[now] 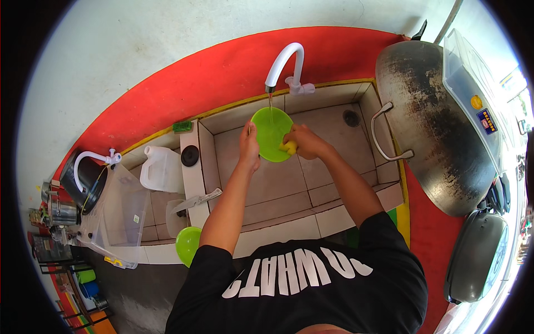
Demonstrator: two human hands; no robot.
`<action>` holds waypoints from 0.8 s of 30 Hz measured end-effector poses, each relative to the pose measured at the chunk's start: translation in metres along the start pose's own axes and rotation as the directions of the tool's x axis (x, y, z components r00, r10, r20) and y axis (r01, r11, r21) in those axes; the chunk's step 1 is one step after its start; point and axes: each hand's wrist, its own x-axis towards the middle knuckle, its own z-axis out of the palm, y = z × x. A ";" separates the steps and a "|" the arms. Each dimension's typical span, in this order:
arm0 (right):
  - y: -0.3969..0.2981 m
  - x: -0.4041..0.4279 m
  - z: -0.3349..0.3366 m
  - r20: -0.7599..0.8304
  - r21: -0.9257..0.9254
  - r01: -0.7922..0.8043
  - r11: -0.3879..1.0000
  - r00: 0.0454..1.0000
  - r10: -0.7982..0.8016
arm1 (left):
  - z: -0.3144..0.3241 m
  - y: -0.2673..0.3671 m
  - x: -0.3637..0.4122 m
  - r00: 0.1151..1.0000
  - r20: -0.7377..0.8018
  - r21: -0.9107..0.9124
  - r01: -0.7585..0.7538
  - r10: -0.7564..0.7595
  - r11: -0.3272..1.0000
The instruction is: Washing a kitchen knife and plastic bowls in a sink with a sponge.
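My left hand (249, 146) grips the left rim of a green plastic bowl (267, 125) over the tiled sink (267, 179). Water runs into the bowl from the white curved faucet (278, 67) above it. My right hand (306, 141) presses a yellow sponge (289, 147) against the bowl's lower right inner side. A second green bowl (188, 246) lies by the sink's front ledge, left of my left forearm. A green scouring pad (182, 127) rests on the back end of the tiled divider.
On the divider lie a black round lid (190, 155) and a knife (198, 201). Left of it stand a white plastic jug (162, 169) and a clear plastic bin (121, 217). A large blackened wok (429, 125) leans at the right, its handle near the sink's edge; the drain (351, 118) is back right.
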 end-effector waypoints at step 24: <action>-0.087 0.048 0.067 -0.391 0.781 0.161 0.603 0.880 0.271 | 0.012 0.006 -0.021 0.991 -0.129 -0.075 -0.037 0.027 0.997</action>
